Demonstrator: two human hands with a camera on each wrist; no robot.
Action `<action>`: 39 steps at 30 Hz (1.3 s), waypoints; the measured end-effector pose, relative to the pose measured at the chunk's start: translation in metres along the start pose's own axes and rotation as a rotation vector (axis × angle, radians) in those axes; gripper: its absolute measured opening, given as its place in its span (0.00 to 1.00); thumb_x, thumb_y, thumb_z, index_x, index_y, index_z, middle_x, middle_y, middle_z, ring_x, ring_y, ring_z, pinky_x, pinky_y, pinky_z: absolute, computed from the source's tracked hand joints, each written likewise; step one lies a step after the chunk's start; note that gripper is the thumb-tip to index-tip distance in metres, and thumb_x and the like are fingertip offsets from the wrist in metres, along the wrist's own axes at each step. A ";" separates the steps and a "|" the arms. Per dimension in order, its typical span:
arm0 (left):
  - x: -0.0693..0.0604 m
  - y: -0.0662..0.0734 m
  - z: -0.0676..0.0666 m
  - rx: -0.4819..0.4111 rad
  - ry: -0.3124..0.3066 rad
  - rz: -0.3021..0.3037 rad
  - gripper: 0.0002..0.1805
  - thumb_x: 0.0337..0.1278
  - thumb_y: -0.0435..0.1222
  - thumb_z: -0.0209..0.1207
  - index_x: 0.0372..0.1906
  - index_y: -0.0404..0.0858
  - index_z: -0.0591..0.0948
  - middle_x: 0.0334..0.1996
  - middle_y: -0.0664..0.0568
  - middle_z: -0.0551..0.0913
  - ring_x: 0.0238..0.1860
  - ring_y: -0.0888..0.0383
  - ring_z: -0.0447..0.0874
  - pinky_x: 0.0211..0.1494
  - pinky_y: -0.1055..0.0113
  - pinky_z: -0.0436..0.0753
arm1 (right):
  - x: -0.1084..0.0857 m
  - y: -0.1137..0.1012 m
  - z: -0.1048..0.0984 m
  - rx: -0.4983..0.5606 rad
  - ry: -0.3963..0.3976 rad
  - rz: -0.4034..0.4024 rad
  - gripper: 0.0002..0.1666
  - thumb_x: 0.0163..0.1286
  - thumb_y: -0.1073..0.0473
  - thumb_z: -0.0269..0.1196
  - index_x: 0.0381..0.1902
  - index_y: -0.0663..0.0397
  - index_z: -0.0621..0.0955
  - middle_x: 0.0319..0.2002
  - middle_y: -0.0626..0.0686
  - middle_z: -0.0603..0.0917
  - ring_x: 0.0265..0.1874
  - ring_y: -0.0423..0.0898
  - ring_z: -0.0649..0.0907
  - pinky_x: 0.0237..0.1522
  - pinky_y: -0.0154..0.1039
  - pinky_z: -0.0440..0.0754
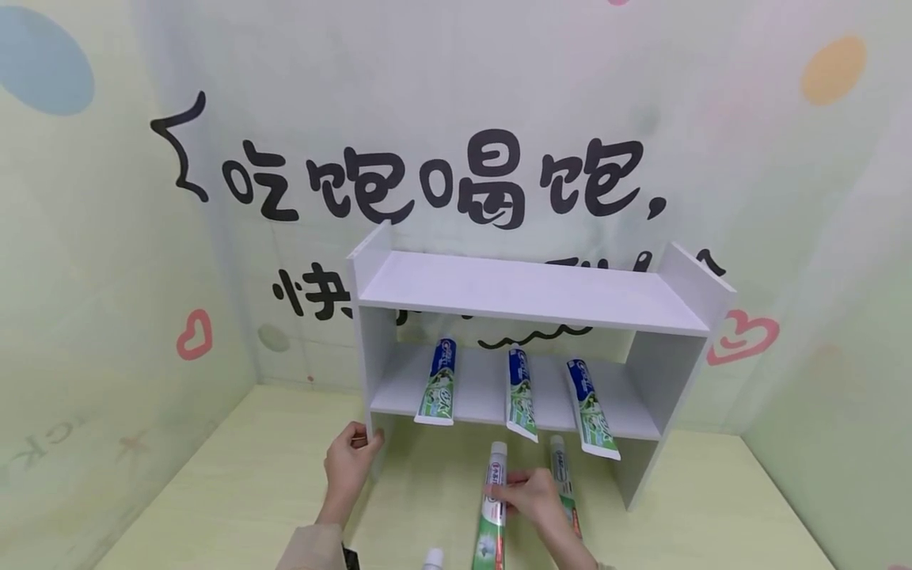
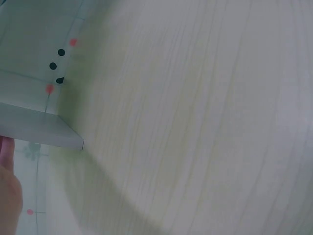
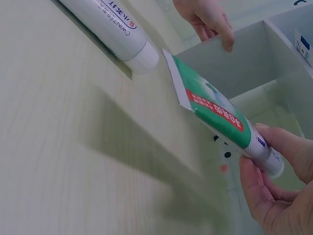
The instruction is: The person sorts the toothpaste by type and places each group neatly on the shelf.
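Note:
My right hand (image 1: pixel 534 495) pinches a green-and-white toothpaste tube (image 1: pixel 492 514) near its cap, in front of the shelf's lower opening. In the right wrist view the tube (image 3: pixel 215 105) is tilted above the table, its flat end toward the left. My left hand (image 1: pixel 349 463) grips the left side panel of the white shelf (image 1: pixel 527 293), thumb on the front edge. Only part of that hand (image 2: pixel 9 191) shows in the left wrist view, against the panel (image 2: pixel 44 129). A similar toothpaste tube (image 1: pixel 563 475) lies under the shelf, partly behind my right hand.
Three blue-and-green toothpaste tubes, left (image 1: pixel 436 384), middle (image 1: pixel 522 392) and right (image 1: pixel 593 408), lie on the middle board, ends overhanging its front. Another white-capped tube (image 3: pixel 112 29) lies on the pale wooden table (image 1: pixel 235 483). A printed wall (image 1: pixel 442 95) stands behind.

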State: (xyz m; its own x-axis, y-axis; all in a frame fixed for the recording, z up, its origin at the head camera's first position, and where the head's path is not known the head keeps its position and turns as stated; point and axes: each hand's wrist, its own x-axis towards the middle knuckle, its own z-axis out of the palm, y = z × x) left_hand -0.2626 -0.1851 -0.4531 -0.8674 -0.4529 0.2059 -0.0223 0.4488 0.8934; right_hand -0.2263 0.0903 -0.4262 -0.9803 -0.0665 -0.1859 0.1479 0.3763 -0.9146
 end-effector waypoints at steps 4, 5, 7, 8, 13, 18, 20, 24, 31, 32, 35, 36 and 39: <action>-0.001 0.000 -0.001 -0.001 0.001 0.004 0.08 0.48 0.38 0.61 0.29 0.36 0.78 0.31 0.45 0.86 0.30 0.62 0.82 0.36 0.66 0.77 | 0.004 0.002 -0.001 0.024 -0.025 -0.001 0.29 0.49 0.59 0.70 0.42 0.78 0.75 0.32 0.62 0.84 0.22 0.41 0.82 0.32 0.40 0.82; -0.001 0.001 -0.001 -0.004 0.001 0.003 0.08 0.48 0.38 0.61 0.29 0.36 0.78 0.31 0.45 0.85 0.30 0.62 0.82 0.35 0.67 0.77 | 0.005 0.002 -0.002 0.028 -0.029 -0.001 0.28 0.49 0.60 0.69 0.42 0.78 0.75 0.31 0.62 0.84 0.22 0.41 0.83 0.32 0.40 0.82; -0.002 0.002 -0.001 -0.012 0.001 0.004 0.08 0.48 0.38 0.61 0.29 0.36 0.78 0.30 0.44 0.85 0.30 0.62 0.82 0.34 0.68 0.77 | 0.008 0.004 -0.003 0.033 -0.032 -0.012 0.26 0.50 0.61 0.69 0.41 0.78 0.76 0.31 0.62 0.84 0.22 0.42 0.83 0.31 0.40 0.83; -0.002 0.002 0.000 -0.011 0.002 0.007 0.08 0.48 0.37 0.61 0.29 0.36 0.78 0.30 0.44 0.85 0.30 0.62 0.82 0.34 0.68 0.77 | 0.009 0.005 -0.003 0.034 -0.030 -0.017 0.26 0.50 0.61 0.69 0.40 0.78 0.76 0.30 0.62 0.84 0.22 0.43 0.83 0.31 0.40 0.83; -0.002 0.005 0.001 -0.028 -0.004 0.008 0.08 0.48 0.36 0.61 0.29 0.35 0.78 0.31 0.44 0.85 0.32 0.60 0.83 0.33 0.69 0.78 | 0.017 0.009 -0.006 0.029 -0.003 -0.035 0.23 0.51 0.63 0.68 0.39 0.79 0.77 0.30 0.64 0.84 0.23 0.45 0.84 0.30 0.39 0.83; 0.000 0.006 0.002 -0.026 -0.004 0.001 0.07 0.48 0.37 0.61 0.29 0.36 0.78 0.31 0.45 0.85 0.31 0.62 0.82 0.32 0.71 0.77 | 0.027 0.012 -0.005 0.004 0.042 -0.007 0.25 0.49 0.62 0.69 0.39 0.78 0.77 0.30 0.64 0.84 0.22 0.43 0.83 0.29 0.38 0.82; 0.001 0.005 0.001 -0.016 -0.003 -0.003 0.07 0.49 0.38 0.61 0.29 0.37 0.78 0.30 0.46 0.85 0.31 0.62 0.81 0.31 0.71 0.76 | 0.031 0.013 -0.004 -0.005 0.049 -0.004 0.24 0.49 0.61 0.69 0.38 0.77 0.77 0.29 0.62 0.84 0.21 0.41 0.83 0.29 0.38 0.82; 0.002 0.004 0.000 -0.008 -0.010 -0.001 0.08 0.49 0.38 0.61 0.30 0.36 0.78 0.30 0.46 0.84 0.31 0.62 0.81 0.31 0.71 0.76 | 0.037 0.014 -0.004 -0.028 0.055 -0.021 0.22 0.49 0.60 0.69 0.36 0.76 0.78 0.26 0.59 0.85 0.19 0.40 0.81 0.27 0.38 0.82; 0.000 0.002 -0.002 -0.019 -0.003 -0.004 0.08 0.49 0.37 0.61 0.29 0.35 0.78 0.29 0.46 0.84 0.30 0.62 0.80 0.30 0.71 0.76 | 0.045 0.017 -0.002 -0.024 0.050 -0.035 0.22 0.50 0.62 0.69 0.37 0.76 0.78 0.27 0.61 0.84 0.20 0.41 0.81 0.27 0.38 0.82; 0.000 0.002 -0.002 -0.018 0.000 -0.005 0.08 0.48 0.37 0.61 0.29 0.35 0.78 0.29 0.46 0.84 0.30 0.61 0.81 0.30 0.71 0.76 | 0.046 0.017 -0.002 -0.026 0.048 -0.035 0.22 0.50 0.62 0.69 0.37 0.76 0.78 0.27 0.61 0.84 0.20 0.41 0.81 0.27 0.39 0.82; -0.001 0.001 -0.002 -0.015 -0.003 -0.002 0.09 0.49 0.38 0.61 0.29 0.35 0.78 0.29 0.46 0.84 0.30 0.61 0.81 0.30 0.71 0.76 | 0.050 0.018 -0.001 -0.056 0.060 -0.053 0.20 0.49 0.62 0.69 0.35 0.76 0.78 0.26 0.61 0.84 0.19 0.41 0.81 0.26 0.38 0.82; -0.001 0.002 -0.002 -0.016 -0.002 -0.003 0.09 0.49 0.38 0.61 0.29 0.35 0.78 0.29 0.46 0.84 0.30 0.61 0.81 0.30 0.70 0.76 | 0.052 0.019 -0.001 -0.072 0.067 -0.057 0.20 0.49 0.62 0.69 0.35 0.75 0.78 0.26 0.61 0.84 0.18 0.41 0.81 0.26 0.38 0.82; -0.001 0.003 -0.002 -0.017 -0.004 -0.009 0.09 0.49 0.38 0.61 0.29 0.35 0.78 0.29 0.46 0.84 0.30 0.62 0.80 0.30 0.70 0.75 | 0.057 0.018 -0.001 -0.106 0.081 -0.053 0.20 0.49 0.63 0.69 0.35 0.75 0.78 0.27 0.62 0.84 0.19 0.42 0.81 0.26 0.37 0.81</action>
State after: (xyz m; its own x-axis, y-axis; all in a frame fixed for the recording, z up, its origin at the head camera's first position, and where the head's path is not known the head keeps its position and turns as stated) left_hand -0.2609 -0.1855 -0.4498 -0.8693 -0.4537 0.1965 -0.0217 0.4319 0.9016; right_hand -0.2798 0.0945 -0.4528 -0.9944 -0.0157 -0.1049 0.0853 0.4701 -0.8785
